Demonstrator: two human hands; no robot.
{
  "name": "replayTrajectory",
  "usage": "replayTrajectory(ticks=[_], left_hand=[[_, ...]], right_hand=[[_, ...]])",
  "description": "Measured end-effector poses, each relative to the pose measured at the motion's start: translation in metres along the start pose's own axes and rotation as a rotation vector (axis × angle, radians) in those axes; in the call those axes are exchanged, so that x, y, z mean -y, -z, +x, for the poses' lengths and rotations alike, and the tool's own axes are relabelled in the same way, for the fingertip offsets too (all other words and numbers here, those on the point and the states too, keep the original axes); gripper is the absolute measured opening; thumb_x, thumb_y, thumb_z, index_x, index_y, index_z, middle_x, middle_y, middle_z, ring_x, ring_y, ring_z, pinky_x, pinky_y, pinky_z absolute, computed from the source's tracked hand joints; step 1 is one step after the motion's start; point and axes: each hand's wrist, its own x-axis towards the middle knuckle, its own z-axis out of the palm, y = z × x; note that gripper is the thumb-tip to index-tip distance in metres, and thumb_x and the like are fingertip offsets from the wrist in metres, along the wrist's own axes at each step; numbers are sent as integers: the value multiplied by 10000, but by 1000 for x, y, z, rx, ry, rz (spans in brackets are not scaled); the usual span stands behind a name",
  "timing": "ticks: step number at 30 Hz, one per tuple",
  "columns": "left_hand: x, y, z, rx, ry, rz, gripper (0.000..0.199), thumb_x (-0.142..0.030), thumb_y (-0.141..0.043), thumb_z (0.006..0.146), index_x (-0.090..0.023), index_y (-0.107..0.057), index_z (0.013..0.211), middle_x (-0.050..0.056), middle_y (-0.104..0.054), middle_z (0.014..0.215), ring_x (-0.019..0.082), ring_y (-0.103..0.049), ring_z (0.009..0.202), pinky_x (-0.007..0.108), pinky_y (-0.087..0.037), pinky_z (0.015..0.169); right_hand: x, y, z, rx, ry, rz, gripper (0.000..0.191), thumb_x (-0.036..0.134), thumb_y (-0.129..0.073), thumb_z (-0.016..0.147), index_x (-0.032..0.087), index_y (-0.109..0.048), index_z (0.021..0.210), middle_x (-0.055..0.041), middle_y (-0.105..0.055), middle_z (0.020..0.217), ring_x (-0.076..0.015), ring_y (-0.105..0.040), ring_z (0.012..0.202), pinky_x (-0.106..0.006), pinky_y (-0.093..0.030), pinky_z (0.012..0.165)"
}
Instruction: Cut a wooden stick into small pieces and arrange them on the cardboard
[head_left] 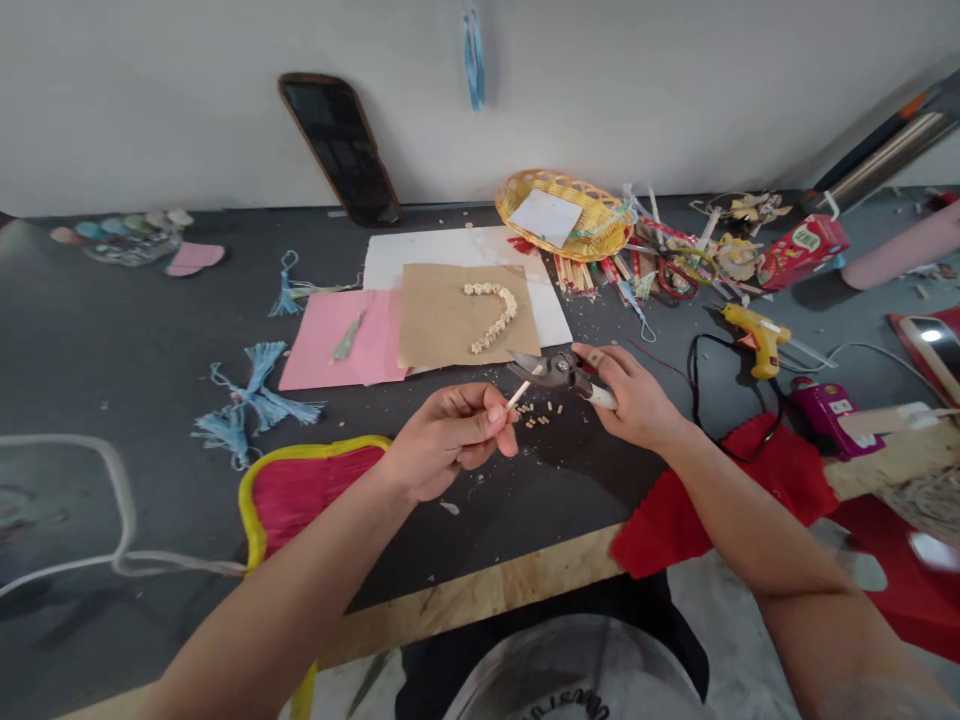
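My left hand [457, 440] pinches a thin pale wooden stick [523, 389], its free end pointing up and to the right. The stick's tip lies at the jaws of the pruning shears [555, 369]. Those shears are gripped by their white handles in my right hand [634, 395]. Below the jaws, several short cut pieces [541, 413] of stick are scattered on the dark table. Just behind, a brown card [427, 315] bears a curved row of small pale pieces [501, 320]. I cannot tell whether the blades touch the stick.
Pink paper [315, 345] and blue tassels [262, 385] lie to the left. A phone [341, 150] leans on the wall. At the back stands a wicker basket [517, 190] beside jumbled craft bits. On the right are a yellow glue gun [761, 340], a red carton [806, 250] and red cloth [667, 520].
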Motion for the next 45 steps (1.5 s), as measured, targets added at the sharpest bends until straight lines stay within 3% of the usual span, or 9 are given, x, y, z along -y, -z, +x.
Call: replayTrajectory(ticks=[7,16,25,33,37,42,45], left_hand=[[1,-2,-1,56,47,36,330,-395,-822,668,-133,-623,692,54,-655,513,12,-254,326,165,-69,331],[-1,0,-3,104,85,-22,302,-372,-819,678,-139,-627,685,38,-632,487,3,-219,316,153,-58,321],[1,2,-3,227,119,-20,269,-366,-779,732,-140,-635,711,61,-655,498,13,-249,283,147,-84,292],[1,6,-2,235,102,-75,256,-331,-782,742,-123,-632,739,46,-659,510,-2,-218,289,119,-114,288],[2,5,1,138,38,-55,283,-343,-792,736,-118,-620,730,38,-659,524,-9,-242,311,115,-130,312],[13,2,10,-165,-256,146,315,-383,-780,755,-114,-631,827,51,-721,669,9,-390,383,133,-278,376],[17,4,12,-256,-365,285,287,-358,-770,768,-121,-628,848,56,-740,723,25,-436,415,154,-336,405]], right_hand=[[-6,4,1,41,59,34,679,147,-497,824,213,-307,1473,-154,-574,1236,-313,-538,1148,-568,-441,1019],[6,8,0,46,21,51,630,108,-486,807,199,-372,1419,-134,-606,1150,-267,-597,1056,-446,-542,907],[-4,2,1,-4,121,32,712,114,-514,785,206,-317,1462,-149,-574,1254,-292,-545,1141,-509,-491,979],[5,2,0,42,20,88,693,87,-501,754,183,-364,1427,-145,-597,1199,-280,-576,1110,-450,-524,936],[6,-2,-1,46,-40,68,671,75,-506,738,190,-396,1390,-137,-594,1227,-286,-577,1113,-456,-516,953],[1,-5,0,-10,-102,-50,615,75,-516,757,185,-429,1356,-144,-600,1240,-313,-565,1113,-514,-491,976],[-1,-3,0,-2,-91,-88,594,79,-512,777,170,-430,1357,-152,-589,1264,-314,-552,1122,-526,-472,998]])
